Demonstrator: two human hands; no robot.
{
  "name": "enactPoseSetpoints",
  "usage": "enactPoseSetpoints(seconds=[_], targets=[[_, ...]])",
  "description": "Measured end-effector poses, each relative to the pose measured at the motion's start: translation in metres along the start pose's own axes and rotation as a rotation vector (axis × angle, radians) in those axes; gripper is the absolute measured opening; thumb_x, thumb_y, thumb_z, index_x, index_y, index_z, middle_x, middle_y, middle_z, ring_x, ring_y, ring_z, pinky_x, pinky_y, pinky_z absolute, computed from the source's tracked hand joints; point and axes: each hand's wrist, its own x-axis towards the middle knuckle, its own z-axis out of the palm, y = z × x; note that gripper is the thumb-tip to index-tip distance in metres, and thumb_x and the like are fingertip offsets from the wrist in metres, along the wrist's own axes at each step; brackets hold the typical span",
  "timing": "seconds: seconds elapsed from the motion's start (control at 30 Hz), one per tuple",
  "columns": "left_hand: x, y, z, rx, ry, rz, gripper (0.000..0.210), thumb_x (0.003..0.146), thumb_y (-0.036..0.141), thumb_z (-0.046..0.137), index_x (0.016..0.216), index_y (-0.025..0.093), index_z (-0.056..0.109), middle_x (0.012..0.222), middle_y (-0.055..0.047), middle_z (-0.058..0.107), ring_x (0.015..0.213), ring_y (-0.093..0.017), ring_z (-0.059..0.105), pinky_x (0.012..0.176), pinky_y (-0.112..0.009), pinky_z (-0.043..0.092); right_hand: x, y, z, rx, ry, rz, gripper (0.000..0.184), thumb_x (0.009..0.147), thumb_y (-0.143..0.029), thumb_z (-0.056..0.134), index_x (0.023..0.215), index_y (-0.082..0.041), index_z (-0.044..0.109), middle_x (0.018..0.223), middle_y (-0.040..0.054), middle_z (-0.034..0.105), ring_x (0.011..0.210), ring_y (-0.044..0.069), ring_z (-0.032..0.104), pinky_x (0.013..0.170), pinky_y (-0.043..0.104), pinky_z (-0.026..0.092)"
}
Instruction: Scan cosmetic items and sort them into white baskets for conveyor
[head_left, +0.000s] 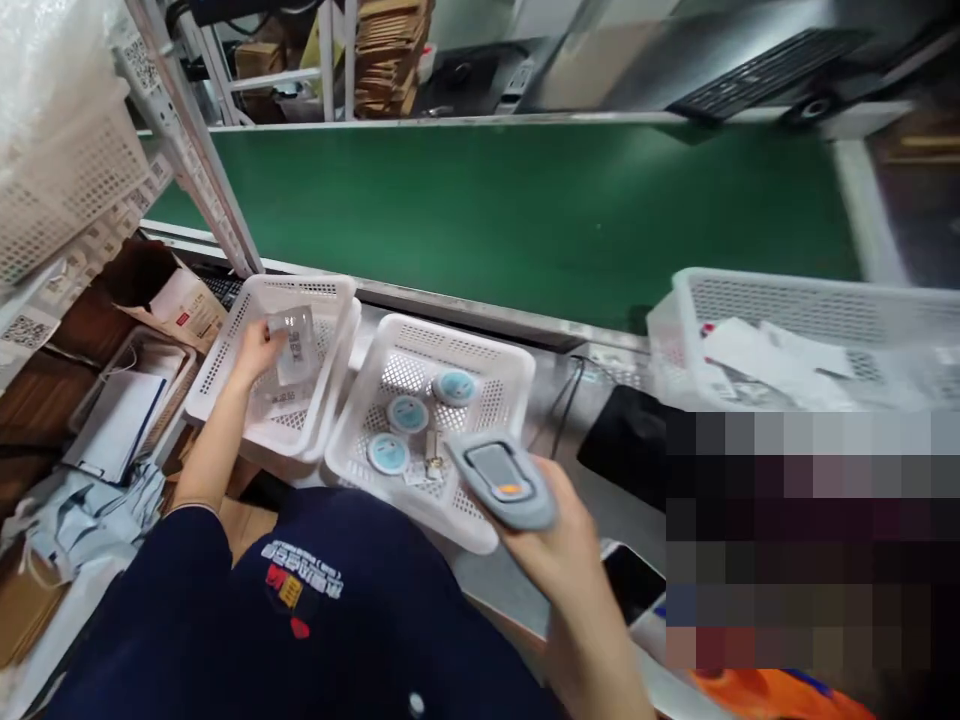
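My left hand (259,352) grips a small clear plastic packet with dark print (296,345) by its left edge, inside the left white basket (204,392). Beneath it, another clear packet (281,398) lies in that basket. In my right hand (559,530) is a grey handheld scanner (502,482) with an orange button, held over the right edge of the middle white basket (517,372). Three round tubs with light blue lids (407,413) sit in this middle basket. Near them lies a small item with a metallic part (434,455), too small to name.
Behind the baskets runs a green conveyor belt (525,200). A white basket with packets (750,285) stands at right, beside a black bag (626,440). On the left are a clipboard (116,425), an open carton (180,300) and a metal shelf post (202,160). A phone (634,580) lies at lower right.
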Motion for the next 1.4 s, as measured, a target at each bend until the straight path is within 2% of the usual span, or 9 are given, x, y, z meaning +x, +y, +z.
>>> enactPoseSetpoints(seconds=[0.17, 0.3, 0.43, 0.7, 0.9, 1.07, 1.17, 1.23, 1.4], targets=[[-0.024, 0.053, 0.04, -0.695, 0.019, 0.135, 0.044, 0.083, 0.054, 0.085, 0.071, 0.023, 0.055, 0.082, -0.004, 0.066, 0.097, -0.026, 0.071, 0.102, -0.045, 0.062, 0.028, -0.049, 0.016, -0.044, -0.221, -0.211, 0.046, 0.079, -0.022, 0.065, 0.124, -0.022, 0.068, 0.126, 0.0145, 0.072, 0.114, 0.033, 0.075, 0.089, 0.041, 0.064], [-0.053, 0.079, 0.083, -1.08, 0.011, -0.079, 0.06, 0.099, 0.051, 0.068, 0.065, 0.022, 0.028, 0.076, -0.004, 0.049, 0.081, -0.02, 0.06, 0.096, -0.045, 0.064, 0.027, -0.063, 0.008, -0.049, -0.248, -0.191, 0.031, 0.083, -0.019, 0.065, 0.114, -0.024, 0.066, 0.114, 0.0107, 0.069, 0.1, 0.029, 0.072, 0.079, 0.037, 0.06], [-0.075, 0.092, 0.124, -1.305, -0.109, -0.295, 0.054, 0.102, 0.031, 0.062, 0.068, 0.021, 0.021, 0.075, -0.002, 0.037, 0.065, -0.015, 0.039, 0.08, -0.034, 0.058, 0.013, -0.062, 0.006, -0.058, -0.319, -0.137, 0.033, 0.083, -0.018, 0.064, 0.115, -0.024, 0.064, 0.111, 0.0082, 0.068, 0.092, 0.026, 0.07, 0.077, 0.035, 0.057], [-0.087, 0.096, 0.162, -1.352, -0.287, -0.348, 0.04, 0.102, 0.024, 0.057, 0.071, 0.022, 0.034, 0.081, -0.002, 0.046, 0.071, -0.016, 0.049, 0.091, -0.036, 0.059, -0.021, -0.057, -0.008, -0.204, -0.417, -0.047, 0.042, 0.084, -0.014, 0.059, 0.125, -0.024, 0.064, 0.116, 0.0093, 0.07, 0.094, 0.026, 0.073, 0.078, 0.035, 0.053], [-0.086, 0.073, 0.157, -0.654, -0.305, -0.159, 0.018, 0.08, 0.019, 0.077, 0.096, 0.022, 0.07, 0.118, -0.01, 0.076, 0.125, -0.03, 0.07, 0.127, -0.051, 0.05, -0.036, -0.042, -0.019, -0.073, -0.369, -0.003, 0.026, 0.086, -0.02, 0.059, 0.111, -0.024, 0.065, 0.106, 0.0071, 0.07, 0.088, 0.025, 0.073, 0.075, 0.034, 0.056], [-0.061, 0.027, 0.071, 0.099, -0.221, 0.185, 0.051, 0.087, 0.015, 0.067, 0.138, 0.023, 0.072, 0.151, -0.014, 0.072, 0.15, -0.036, 0.062, 0.136, -0.057, 0.04, -0.04, -0.015, -0.023, -0.024, -0.221, 0.068, 0.018, 0.091, -0.038, 0.066, 0.103, -0.025, 0.065, 0.097, 0.0057, 0.069, 0.08, 0.025, 0.072, 0.071, 0.033, 0.057], [-0.055, -0.003, 0.027, 0.572, -0.493, 0.016, 0.065, 0.084, 0.011, 0.07, 0.148, 0.018, 0.067, 0.161, -0.02, 0.065, 0.155, -0.039, 0.058, 0.133, -0.055, 0.044, -0.04, -0.009, -0.022, -0.027, -0.201, 0.118, 0.027, 0.092, -0.05, 0.072, 0.101, -0.025, 0.066, 0.095, 0.0052, 0.069, 0.08, 0.025, 0.072, 0.07, 0.034, 0.057], [-0.063, -0.02, 0.02, 0.802, -0.635, -0.129, 0.078, 0.077, 0.008, 0.077, 0.154, 0.012, 0.063, 0.167, -0.03, 0.057, 0.151, -0.049, 0.061, 0.127, -0.061, 0.049, -0.038, -0.012, -0.02, -0.017, -0.211, 0.113, 0.026, 0.091, -0.048, 0.071, 0.102, -0.025, 0.066, 0.098, 0.0064, 0.07, 0.083, 0.027, 0.072, 0.074, 0.035, 0.058], [-0.086, -0.047, 0.039, 0.93, -0.584, -0.21, 0.069, 0.091, 0.012, 0.065, 0.16, 0.004, 0.056, 0.159, -0.043, 0.056, 0.128, -0.056, 0.072, 0.111, -0.071, 0.054, -0.031, -0.023, -0.009, -0.009, -0.281, 0.096, 0.025, 0.09, -0.042, 0.069, 0.107, -0.023, 0.067, 0.106, 0.0087, 0.07, 0.087, 0.027, 0.073, 0.077, 0.036, 0.059]])
